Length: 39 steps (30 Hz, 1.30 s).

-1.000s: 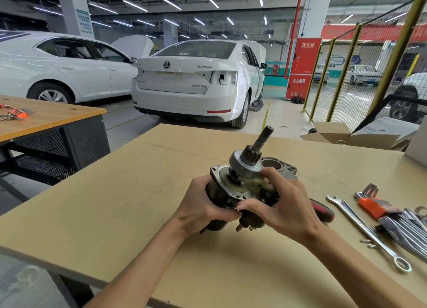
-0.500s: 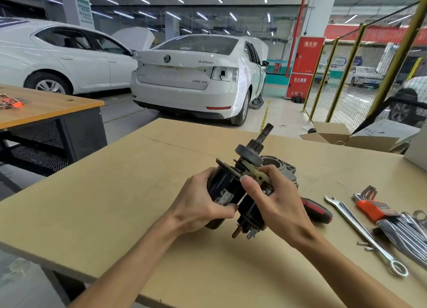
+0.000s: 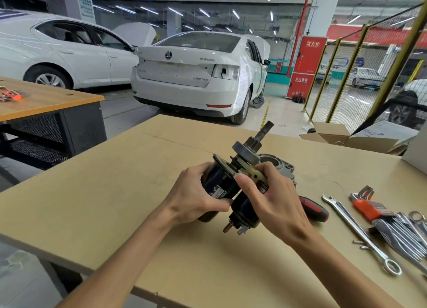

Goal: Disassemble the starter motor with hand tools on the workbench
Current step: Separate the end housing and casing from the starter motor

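Note:
The starter motor (image 3: 221, 183) is lifted above the workbench (image 3: 115, 187), its shaft and pinion gear (image 3: 256, 143) pointing up and away. My left hand (image 3: 196, 196) grips the black motor body from the left. My right hand (image 3: 272, 196) holds the solenoid side, thumb pressed on the beige plastic lever (image 3: 250, 171) near the pinion. The solenoid's terminals (image 3: 233, 226) stick out toward me at the bottom. The detached aluminium nose housing (image 3: 275, 164) lies on the bench just behind my right hand, partly hidden.
A red-and-black screwdriver handle (image 3: 314, 208) lies right of my hands. Further right are a combination wrench (image 3: 360, 233), an orange-holder hex key set (image 3: 369, 206), more wrenches (image 3: 402, 233) and small screws (image 3: 360, 244). Open cardboard boxes (image 3: 346, 136) sit at the far right edge.
The motor has been turned in my hands: its flanged face, earlier facing me, now points away and the black body's label shows. My right thumb moved onto the beige lever.

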Each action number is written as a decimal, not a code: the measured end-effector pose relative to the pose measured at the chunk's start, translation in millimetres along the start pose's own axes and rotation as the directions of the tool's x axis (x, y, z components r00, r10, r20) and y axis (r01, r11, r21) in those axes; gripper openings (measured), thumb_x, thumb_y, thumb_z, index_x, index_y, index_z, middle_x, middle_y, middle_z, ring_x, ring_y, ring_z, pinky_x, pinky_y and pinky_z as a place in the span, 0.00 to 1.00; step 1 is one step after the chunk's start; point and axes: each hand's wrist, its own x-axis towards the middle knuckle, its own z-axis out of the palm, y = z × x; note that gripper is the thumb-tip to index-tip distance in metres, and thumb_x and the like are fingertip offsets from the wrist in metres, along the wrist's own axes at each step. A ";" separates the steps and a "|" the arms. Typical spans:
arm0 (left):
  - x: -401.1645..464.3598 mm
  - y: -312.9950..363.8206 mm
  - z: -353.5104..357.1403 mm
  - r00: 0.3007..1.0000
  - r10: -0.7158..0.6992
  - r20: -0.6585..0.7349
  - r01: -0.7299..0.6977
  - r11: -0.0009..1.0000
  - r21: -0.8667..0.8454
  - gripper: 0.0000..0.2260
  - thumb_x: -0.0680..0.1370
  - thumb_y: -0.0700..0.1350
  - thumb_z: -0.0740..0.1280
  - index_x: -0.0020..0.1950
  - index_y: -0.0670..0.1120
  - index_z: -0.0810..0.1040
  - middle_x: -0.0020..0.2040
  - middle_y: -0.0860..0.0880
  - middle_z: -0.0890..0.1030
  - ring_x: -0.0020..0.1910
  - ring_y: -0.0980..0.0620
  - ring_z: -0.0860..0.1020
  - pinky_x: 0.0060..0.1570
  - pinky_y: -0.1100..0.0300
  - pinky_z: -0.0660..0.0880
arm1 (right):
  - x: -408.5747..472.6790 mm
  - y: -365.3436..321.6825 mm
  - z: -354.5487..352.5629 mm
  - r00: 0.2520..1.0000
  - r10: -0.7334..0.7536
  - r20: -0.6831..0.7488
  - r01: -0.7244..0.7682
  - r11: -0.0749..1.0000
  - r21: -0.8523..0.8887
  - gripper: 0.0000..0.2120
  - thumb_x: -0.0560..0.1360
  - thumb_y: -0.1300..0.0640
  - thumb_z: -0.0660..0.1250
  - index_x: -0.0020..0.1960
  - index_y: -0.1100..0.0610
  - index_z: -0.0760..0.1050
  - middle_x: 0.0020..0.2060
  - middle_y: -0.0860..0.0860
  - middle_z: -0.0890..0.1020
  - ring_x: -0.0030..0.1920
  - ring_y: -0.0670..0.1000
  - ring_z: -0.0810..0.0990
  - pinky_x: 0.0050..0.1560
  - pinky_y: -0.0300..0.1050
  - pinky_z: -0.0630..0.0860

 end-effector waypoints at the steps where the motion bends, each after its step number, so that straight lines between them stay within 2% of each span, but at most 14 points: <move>1: -0.9 0.2 0.9 1.000 0.008 -0.011 -0.008 1.000 0.014 0.21 0.59 0.53 0.76 0.50 0.52 0.79 0.41 0.53 0.82 0.42 0.52 0.82 0.40 0.58 0.80 | 0.2 -0.6 0.1 1.000 -0.001 -0.005 0.001 1.000 0.002 0.27 0.67 0.26 0.57 0.47 0.50 0.72 0.32 0.41 0.79 0.35 0.42 0.78 0.33 0.33 0.71; 4: -0.8 1.3 3.9 0.999 -0.006 -0.053 0.009 0.999 0.044 0.22 0.57 0.56 0.75 0.49 0.53 0.79 0.41 0.54 0.83 0.41 0.54 0.82 0.41 0.56 0.82 | 0.9 -0.1 0.1 1.000 0.003 -0.027 -0.003 1.000 -0.006 0.27 0.67 0.27 0.57 0.47 0.50 0.72 0.31 0.40 0.79 0.35 0.42 0.78 0.33 0.33 0.71; 6: 0.1 2.8 5.3 0.997 -0.038 -0.068 0.041 0.998 0.042 0.21 0.56 0.57 0.74 0.47 0.52 0.79 0.39 0.54 0.82 0.39 0.53 0.82 0.41 0.52 0.82 | 1.9 2.1 -0.5 1.000 0.012 -0.028 -0.013 1.000 -0.018 0.28 0.67 0.27 0.57 0.48 0.51 0.73 0.32 0.42 0.79 0.37 0.43 0.78 0.34 0.37 0.73; 10: 1.6 3.9 3.7 1.000 -0.023 0.006 0.023 1.000 0.017 0.21 0.59 0.54 0.75 0.50 0.50 0.79 0.41 0.52 0.82 0.41 0.51 0.82 0.41 0.50 0.82 | 3.6 6.0 -4.3 1.000 0.016 -0.010 -0.016 1.000 -0.015 0.27 0.70 0.26 0.60 0.46 0.51 0.73 0.32 0.46 0.80 0.37 0.48 0.78 0.35 0.46 0.74; 12: 2.3 3.6 0.9 1.000 0.002 0.014 -0.002 1.000 0.002 0.24 0.60 0.52 0.75 0.54 0.49 0.79 0.44 0.51 0.83 0.44 0.50 0.82 0.43 0.53 0.83 | 5.2 5.9 -4.7 1.000 -0.016 -0.010 0.016 1.000 -0.015 0.26 0.69 0.27 0.60 0.45 0.51 0.72 0.32 0.45 0.79 0.36 0.48 0.77 0.34 0.43 0.74; 15: 1.2 3.3 -0.5 1.000 0.016 -0.005 -0.016 1.000 -0.019 0.26 0.59 0.51 0.76 0.56 0.51 0.79 0.45 0.51 0.84 0.46 0.50 0.83 0.44 0.55 0.82 | 5.4 4.8 -3.1 0.994 -0.106 -0.011 0.104 0.987 -0.123 0.26 0.70 0.27 0.58 0.47 0.50 0.70 0.33 0.42 0.77 0.36 0.45 0.77 0.33 0.36 0.71; 19: 2.1 4.4 0.7 1.000 -0.020 -0.010 0.020 1.000 0.015 0.25 0.57 0.53 0.76 0.53 0.51 0.80 0.44 0.52 0.84 0.44 0.51 0.83 0.45 0.51 0.83 | 4.0 6.1 -3.6 0.989 -0.147 -0.001 0.144 0.970 -0.196 0.26 0.71 0.27 0.55 0.48 0.50 0.69 0.32 0.41 0.75 0.33 0.45 0.76 0.36 0.41 0.72; 23: 0.9 4.2 0.5 0.999 0.013 0.045 -0.014 1.000 0.028 0.23 0.59 0.50 0.76 0.52 0.52 0.80 0.44 0.52 0.83 0.44 0.50 0.83 0.43 0.53 0.82 | 0.1 10.2 -4.6 0.988 -0.153 -0.010 0.150 0.982 -0.117 0.23 0.72 0.29 0.58 0.41 0.49 0.67 0.29 0.43 0.73 0.31 0.47 0.73 0.33 0.35 0.66; 25: 1.3 3.3 -2.8 0.997 0.019 0.074 -0.022 0.999 0.034 0.21 0.60 0.46 0.77 0.52 0.50 0.79 0.42 0.51 0.83 0.43 0.50 0.82 0.41 0.54 0.81 | -0.2 9.7 -0.7 0.997 -0.075 -0.017 0.074 0.997 -0.018 0.22 0.71 0.28 0.59 0.40 0.48 0.68 0.30 0.46 0.77 0.33 0.46 0.75 0.33 0.35 0.68; 27: 4.0 2.8 -7.6 0.994 -0.009 0.113 0.005 0.999 0.031 0.19 0.61 0.43 0.77 0.50 0.49 0.80 0.41 0.48 0.82 0.42 0.49 0.82 0.40 0.52 0.81 | 1.9 8.9 1.5 0.997 0.073 0.021 -0.075 0.993 0.094 0.25 0.67 0.24 0.60 0.47 0.44 0.70 0.39 0.37 0.82 0.40 0.39 0.80 0.34 0.32 0.72; 29: 8.0 4.6 -11.4 0.987 -0.032 0.159 0.028 0.999 0.028 0.17 0.62 0.41 0.77 0.49 0.47 0.79 0.41 0.46 0.82 0.41 0.48 0.81 0.41 0.50 0.80 | 6.1 11.6 0.6 0.989 0.139 0.038 -0.144 0.977 0.159 0.29 0.64 0.22 0.61 0.53 0.42 0.70 0.40 0.37 0.83 0.44 0.36 0.81 0.38 0.33 0.76; 32: 13.0 11.5 -11.9 0.974 -0.039 0.225 0.021 0.997 0.081 0.17 0.62 0.41 0.76 0.48 0.49 0.79 0.39 0.50 0.81 0.39 0.53 0.80 0.40 0.55 0.78 | 9.7 13.6 -0.7 0.986 0.157 0.054 -0.164 0.968 0.188 0.28 0.64 0.23 0.64 0.50 0.44 0.78 0.42 0.39 0.84 0.43 0.40 0.82 0.43 0.42 0.78; 35: 18.7 24.9 -7.5 0.959 -0.042 0.280 -0.037 0.962 0.271 0.17 0.60 0.48 0.77 0.46 0.53 0.78 0.37 0.56 0.80 0.35 0.58 0.78 0.36 0.63 0.75 | 6.5 16.9 2.5 0.963 0.269 0.006 -0.264 0.942 0.206 0.27 0.67 0.25 0.62 0.42 0.48 0.80 0.36 0.46 0.84 0.38 0.48 0.82 0.45 0.53 0.81; 39: 25.5 39.8 -3.9 0.944 -0.042 0.327 -0.101 0.907 0.409 0.17 0.59 0.51 0.77 0.43 0.51 0.75 0.36 0.51 0.78 0.34 0.53 0.77 0.37 0.49 0.77 | -0.7 15.2 11.3 0.891 0.445 -0.090 -0.369 0.826 0.426 0.20 0.67 0.35 0.68 0.42 0.52 0.81 0.36 0.51 0.85 0.41 0.56 0.83 0.48 0.60 0.82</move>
